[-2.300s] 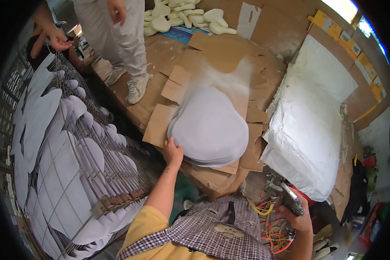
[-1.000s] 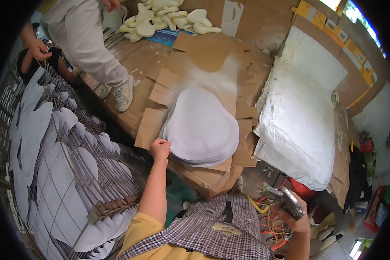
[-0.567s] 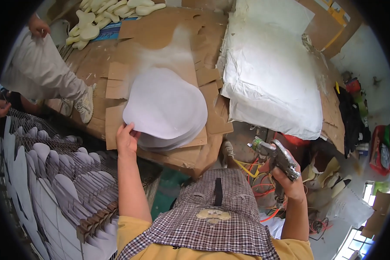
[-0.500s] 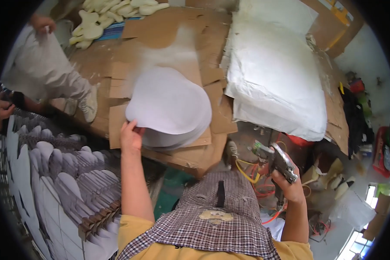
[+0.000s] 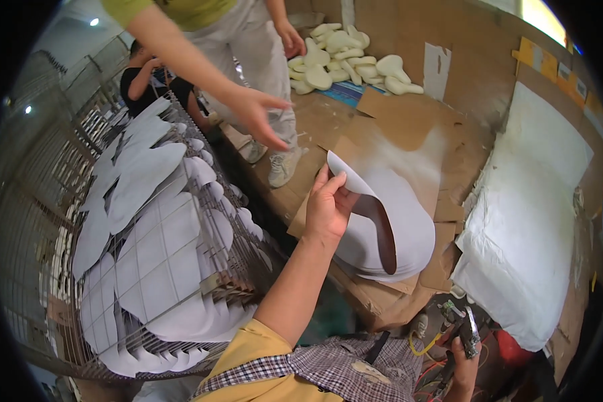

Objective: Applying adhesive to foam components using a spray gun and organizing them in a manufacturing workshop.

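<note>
My left hand (image 5: 328,206) pinches the edge of a thin pear-shaped sheet (image 5: 407,213), pale on top and dark brown beneath. The gripped end is lifted and curled, while the wide end still rests on a stack of like sheets (image 5: 356,249). Brown cardboard (image 5: 375,303) lies under the stack. Low at the right, my right hand (image 5: 463,362) is closed around a metal spray gun (image 5: 470,331), held clear of the sheets. A co-worker's hand (image 5: 256,117) reaches out, fingers spread, just beyond the lifted end and apart from it.
A wire rack (image 5: 155,258) with many pale cut sheets stands along the left. Cream padded pieces (image 5: 345,57) are heaped at the back. A white-covered block (image 5: 516,221) sits at the right. Hoses (image 5: 422,345) hang near my right hand. Another person (image 5: 139,80) is farther back left.
My left hand has raised and curled the top sheet's near end. The view has swung left, showing more of the rack and the co-worker, who now extends an arm. The spray gun stays in my right hand.
</note>
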